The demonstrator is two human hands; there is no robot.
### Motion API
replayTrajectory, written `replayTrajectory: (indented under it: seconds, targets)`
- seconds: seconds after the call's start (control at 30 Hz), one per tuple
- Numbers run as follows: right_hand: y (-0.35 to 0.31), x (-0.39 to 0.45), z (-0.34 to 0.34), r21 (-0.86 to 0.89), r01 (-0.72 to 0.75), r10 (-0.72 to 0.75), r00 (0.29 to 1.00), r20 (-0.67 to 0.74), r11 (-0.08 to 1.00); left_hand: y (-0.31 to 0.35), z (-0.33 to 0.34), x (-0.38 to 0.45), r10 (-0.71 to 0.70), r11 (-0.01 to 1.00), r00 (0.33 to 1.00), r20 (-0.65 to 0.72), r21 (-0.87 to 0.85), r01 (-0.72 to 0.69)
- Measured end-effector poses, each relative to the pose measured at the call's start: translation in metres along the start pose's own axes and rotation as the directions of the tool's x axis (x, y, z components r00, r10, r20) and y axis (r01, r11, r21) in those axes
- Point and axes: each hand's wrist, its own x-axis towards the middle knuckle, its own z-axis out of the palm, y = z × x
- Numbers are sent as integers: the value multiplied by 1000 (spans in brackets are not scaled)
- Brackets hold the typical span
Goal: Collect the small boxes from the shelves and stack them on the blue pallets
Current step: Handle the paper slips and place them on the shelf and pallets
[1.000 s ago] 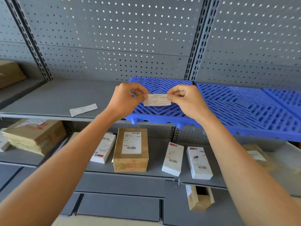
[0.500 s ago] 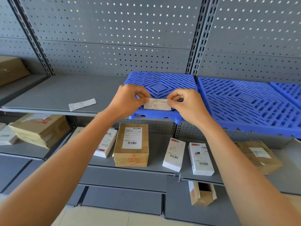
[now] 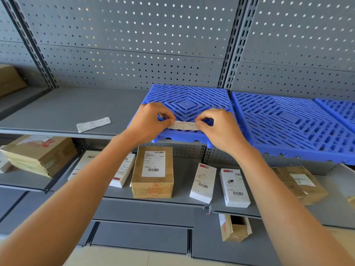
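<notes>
Both hands, left hand (image 3: 148,122) and right hand (image 3: 219,129), pinch a paper slip (image 3: 183,125) between fingers, just above the blue pallet (image 3: 192,100). Keep it taut; small boxes (image 3: 203,182) lie below on the lower shelf.

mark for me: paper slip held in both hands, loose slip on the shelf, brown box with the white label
held paper slip (image 3: 184,125), head view, middle of the strip
loose slip (image 3: 93,124), head view, its centre
brown box (image 3: 153,163), head view, on its white label
</notes>
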Motion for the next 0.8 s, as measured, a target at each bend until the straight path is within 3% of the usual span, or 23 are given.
replayTrajectory:
  seconds: [0.3,0.53,0.8]
  targets:
    - [-3,2,-4,33,-39,38,999,32,999,-4,-1,1,-16,998,1000,-10,-65,15]
    - [-10,15,-1,9,-28,28,998,62,1000,-14,-11,1,7,1000,1000,1,-9,-7]
    - [-46,47,25,0,79,-78,990,114,997,-41,-45,-14,-69,996,994,-79,49,73]
